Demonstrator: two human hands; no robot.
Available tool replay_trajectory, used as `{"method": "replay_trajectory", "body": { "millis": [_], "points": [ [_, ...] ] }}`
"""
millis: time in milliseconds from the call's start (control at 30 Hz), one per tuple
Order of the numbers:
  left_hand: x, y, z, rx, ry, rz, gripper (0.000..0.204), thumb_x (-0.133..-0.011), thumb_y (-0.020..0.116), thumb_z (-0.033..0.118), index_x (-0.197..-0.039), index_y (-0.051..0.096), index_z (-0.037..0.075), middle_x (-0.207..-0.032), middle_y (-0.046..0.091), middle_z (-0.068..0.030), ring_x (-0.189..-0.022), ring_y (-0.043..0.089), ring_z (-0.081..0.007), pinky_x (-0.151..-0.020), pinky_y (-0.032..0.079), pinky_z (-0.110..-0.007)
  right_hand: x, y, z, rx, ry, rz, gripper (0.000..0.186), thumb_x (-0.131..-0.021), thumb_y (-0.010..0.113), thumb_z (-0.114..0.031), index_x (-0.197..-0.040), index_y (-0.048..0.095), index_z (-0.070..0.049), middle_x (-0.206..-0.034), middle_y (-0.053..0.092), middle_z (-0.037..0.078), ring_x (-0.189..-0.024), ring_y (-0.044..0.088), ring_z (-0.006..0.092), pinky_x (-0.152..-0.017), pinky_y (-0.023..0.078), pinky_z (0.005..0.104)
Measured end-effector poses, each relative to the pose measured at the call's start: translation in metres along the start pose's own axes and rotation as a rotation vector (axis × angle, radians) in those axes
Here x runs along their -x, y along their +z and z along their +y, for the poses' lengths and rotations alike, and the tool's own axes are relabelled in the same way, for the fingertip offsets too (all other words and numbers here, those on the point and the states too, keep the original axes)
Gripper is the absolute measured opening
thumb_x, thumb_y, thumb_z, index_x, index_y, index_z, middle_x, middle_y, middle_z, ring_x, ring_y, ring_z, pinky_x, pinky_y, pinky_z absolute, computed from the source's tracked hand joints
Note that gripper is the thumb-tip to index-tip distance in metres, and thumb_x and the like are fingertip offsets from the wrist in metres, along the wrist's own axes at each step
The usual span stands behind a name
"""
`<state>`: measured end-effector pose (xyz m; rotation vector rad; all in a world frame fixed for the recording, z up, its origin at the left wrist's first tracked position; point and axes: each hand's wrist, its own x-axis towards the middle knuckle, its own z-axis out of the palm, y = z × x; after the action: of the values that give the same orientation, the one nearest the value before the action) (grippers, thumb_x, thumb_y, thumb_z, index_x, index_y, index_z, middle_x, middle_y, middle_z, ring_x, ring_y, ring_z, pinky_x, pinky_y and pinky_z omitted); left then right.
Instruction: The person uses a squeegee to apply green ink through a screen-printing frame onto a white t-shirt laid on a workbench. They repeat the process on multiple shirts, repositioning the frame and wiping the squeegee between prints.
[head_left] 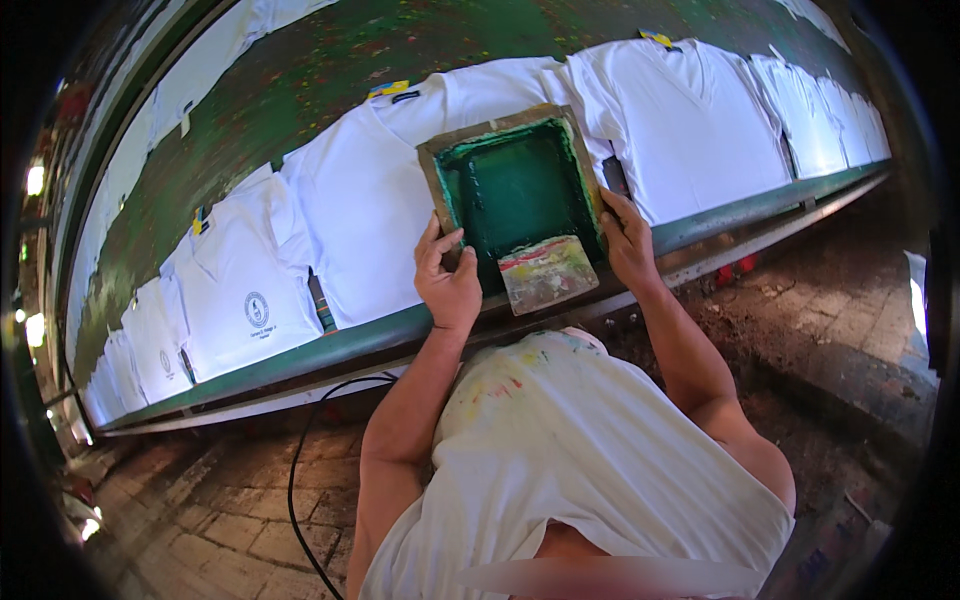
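Note:
Between my two hands I hold a wooden screen printing frame (pixel 432 172) with green mesh, tilted over a white T-shirt (pixel 350 200). My left hand (pixel 447 278) grips its left side near the lower corner, thumb and fingers on the wood. On the opposite side my right hand (pixel 628 240) is closed round the edge. A paint-smeared squeegee (pixel 550 275) rests inside the near end of the frame and sticks out toward me. To the left lies a white T-shirt with a dark round print (pixel 257 310); the shirt to the right (pixel 690 130) shows no print.
The long green table (pixel 480 40) is speckled with paint and carries a row of white shirts along its near edge. More shirts line its far side (pixel 190 85). A black cable (pixel 293 480) hangs down left of me over the brick floor (pixel 240 525).

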<state>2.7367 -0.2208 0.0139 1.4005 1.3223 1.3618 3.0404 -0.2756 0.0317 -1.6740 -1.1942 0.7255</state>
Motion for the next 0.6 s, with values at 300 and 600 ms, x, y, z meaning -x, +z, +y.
{"method": "replay_trajectory", "body": {
  "millis": [300, 600],
  "points": [
    [-0.001, 0.000, 0.001, 0.107, -0.082, -0.013, 0.030, -0.093, 0.076, -0.015, -0.120, 0.079, -0.001, -0.168, 0.056, -0.0235, -0.150, 0.060, -0.0296, -0.115, 0.055, -0.038, 0.001, -0.001, -0.006, 0.013, -0.004, -0.023, 0.042, -0.113, 0.062, -0.001, -0.155, 0.065, 0.000, -0.118, 0.065, 0.009, -0.100, 0.061, 0.0159, -0.087, 0.051, 0.0297],
    [-0.002, -0.001, 0.002, 0.083, -0.110, -0.013, 0.030, -0.094, 0.077, -0.014, -0.121, 0.079, -0.002, -0.167, 0.058, -0.0222, -0.150, 0.060, -0.0283, -0.118, 0.054, -0.038, -0.003, 0.003, -0.010, 0.098, -0.055, 0.019, 0.041, -0.112, 0.062, 0.000, -0.153, 0.067, 0.000, -0.125, 0.068, 0.012, -0.107, 0.065, 0.0174, -0.093, 0.054, 0.0331]
  ]
}}
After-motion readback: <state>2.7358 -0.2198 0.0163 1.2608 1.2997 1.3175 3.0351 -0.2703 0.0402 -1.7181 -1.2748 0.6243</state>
